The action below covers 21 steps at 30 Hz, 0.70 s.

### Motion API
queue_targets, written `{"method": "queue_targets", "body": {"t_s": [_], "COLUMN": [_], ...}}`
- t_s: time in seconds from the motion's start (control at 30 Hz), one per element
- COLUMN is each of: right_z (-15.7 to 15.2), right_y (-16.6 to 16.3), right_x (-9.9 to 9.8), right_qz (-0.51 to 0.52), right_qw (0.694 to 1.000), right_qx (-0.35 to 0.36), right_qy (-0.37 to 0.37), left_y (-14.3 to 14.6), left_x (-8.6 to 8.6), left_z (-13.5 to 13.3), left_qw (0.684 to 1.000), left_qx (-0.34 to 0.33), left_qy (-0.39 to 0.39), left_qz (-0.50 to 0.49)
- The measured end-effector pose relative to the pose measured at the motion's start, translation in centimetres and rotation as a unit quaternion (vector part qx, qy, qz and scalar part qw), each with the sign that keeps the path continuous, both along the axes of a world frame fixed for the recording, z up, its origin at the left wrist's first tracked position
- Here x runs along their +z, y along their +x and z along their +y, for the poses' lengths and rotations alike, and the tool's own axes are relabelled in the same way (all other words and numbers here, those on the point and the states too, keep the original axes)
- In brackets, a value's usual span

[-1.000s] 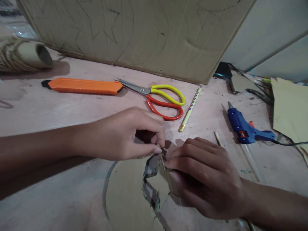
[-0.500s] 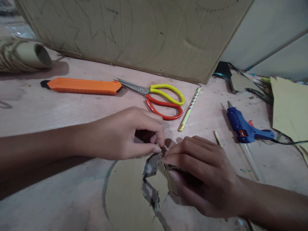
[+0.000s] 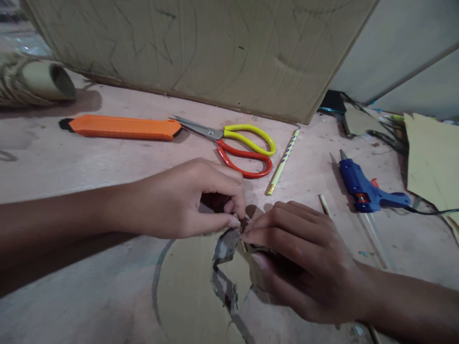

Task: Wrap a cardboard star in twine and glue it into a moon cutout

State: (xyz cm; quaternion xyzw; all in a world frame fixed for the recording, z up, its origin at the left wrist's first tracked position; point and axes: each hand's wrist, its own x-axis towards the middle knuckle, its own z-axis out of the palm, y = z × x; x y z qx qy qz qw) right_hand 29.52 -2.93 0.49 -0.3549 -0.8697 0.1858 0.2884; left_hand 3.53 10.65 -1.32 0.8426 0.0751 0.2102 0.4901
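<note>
1. Head view, taking the clock from where the fingertips are meeting: the rounded cardboard piece (image 3: 186, 282) is lying on the table (image 3: 89, 167), spreading towards 6 and 7 o'clock.
2. From 9 o'clock, the left hand (image 3: 201, 200) is pinching its upper edge between thumb and forefinger.
3. From 4 o'clock, the right hand (image 3: 304, 260) is gripping the cardboard by its broken rim; the two hands are working almost together, fingertips nearly touching.
4. As for progress, the outer curve at 7 o'clock is looking finished, while the torn edges (image 3: 234, 302) at 6 o'clock are framing a ragged opening.
5. The inside is apparently remaining rough and only partly opened; fingers are hiding whether the parts are joining at the top.
6. Scissors (image 3: 212, 134) are resting at 12 o'clock, an orange cutter (image 3: 125, 127) at 10, a pencil (image 3: 285, 160) between 1 and 2, and a blue glue gun (image 3: 362, 186) between 2 and 3; neither hand is touching them.
</note>
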Motion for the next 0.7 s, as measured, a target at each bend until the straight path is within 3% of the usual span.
{"method": "queue_targets", "body": {"t_s": [0.7], "right_z": [-0.2], "right_y": [0.5], "right_x": [0.0], "right_qz": [-0.009], "right_qw": [0.999], "right_qx": [0.021], "right_qy": [0.03], "left_y": [0.0], "left_x": [1.2], "left_z": [0.0], "left_qw": [0.999], "left_qx": [-0.005], "left_qy": [0.012], "left_qz": [0.037]}}
